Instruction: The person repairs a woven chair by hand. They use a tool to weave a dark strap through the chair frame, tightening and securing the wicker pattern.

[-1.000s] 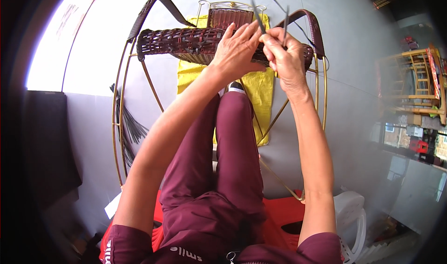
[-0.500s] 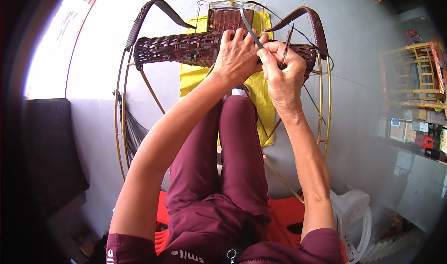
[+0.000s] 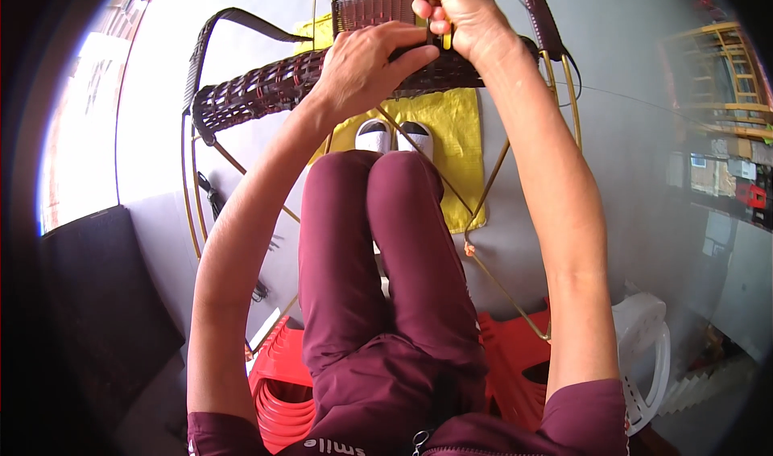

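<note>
My left hand (image 3: 362, 66) curls over the dark brown woven roll (image 3: 258, 94) of a chair, thumb pointing right along it. The roll spans a gold metal frame (image 3: 572, 110) with wrapped armrests (image 3: 250, 21). Beside it and higher, my right hand (image 3: 463, 17) is closed on a slim yellow-handled tool (image 3: 447, 41); thin strip or metal ends show at its fingertips near the top edge, partly out of view. A woven backrest panel (image 3: 362, 9) stands behind my hands. Where the tool's tip meets the weave is hidden.
A yellow mat (image 3: 455, 158) lies under my feet in white slides (image 3: 415, 134). Red stacked stools (image 3: 282, 408) are beneath me, with a white plastic piece (image 3: 644, 343) at right. A dark board (image 3: 97, 279) is at left, bundled strips (image 3: 211, 194) near it, bamboo-coloured frames (image 3: 725, 78) at far right.
My right hand has risen toward the top of the picture, and my left hand has shifted up and leftward along the roll. The looping strips above them are mostly out of view.
</note>
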Motion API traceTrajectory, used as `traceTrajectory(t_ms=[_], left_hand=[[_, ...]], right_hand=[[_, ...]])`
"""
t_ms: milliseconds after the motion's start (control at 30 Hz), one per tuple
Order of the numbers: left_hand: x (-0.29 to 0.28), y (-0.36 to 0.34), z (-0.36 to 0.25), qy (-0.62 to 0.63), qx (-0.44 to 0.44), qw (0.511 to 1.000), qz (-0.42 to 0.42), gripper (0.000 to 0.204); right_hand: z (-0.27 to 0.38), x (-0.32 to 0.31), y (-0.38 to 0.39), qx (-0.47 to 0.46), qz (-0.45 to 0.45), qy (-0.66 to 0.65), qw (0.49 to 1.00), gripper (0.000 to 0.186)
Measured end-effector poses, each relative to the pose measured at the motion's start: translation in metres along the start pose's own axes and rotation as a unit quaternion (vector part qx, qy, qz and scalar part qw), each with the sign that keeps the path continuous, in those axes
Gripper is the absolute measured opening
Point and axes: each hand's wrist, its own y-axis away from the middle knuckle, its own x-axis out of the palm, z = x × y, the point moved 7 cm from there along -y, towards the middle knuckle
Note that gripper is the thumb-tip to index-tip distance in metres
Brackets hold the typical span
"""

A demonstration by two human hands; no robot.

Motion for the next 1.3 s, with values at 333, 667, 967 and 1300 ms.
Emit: traceTrajectory(t_ms=[333,667,967,1300], left_hand=[[0.011,-0.019,0.002,0.040,-0.114,0.989,-0.086,0.019],[0.013,-0.033,-0.002,0.017,-0.086,0.985,-0.150,0.016],[0.013,-0.032,-0.002,0.052,-0.145,0.979,-0.135,0.018],[0.004,-0.010,0.005,0.021,-0.139,0.985,-0.103,0.023]], right_hand=[[-0.006,-0.013,-0.004,-0.001,0.105,-0.139,0.985,0.006],[-0.001,-0.022,-0.008,-0.054,0.010,-0.213,0.976,0.004],[0.001,-0.027,-0.007,-0.050,-0.042,-0.186,0.980,0.006],[0.019,-0.020,0.137,-0.279,-0.252,0.075,0.924,0.013]])
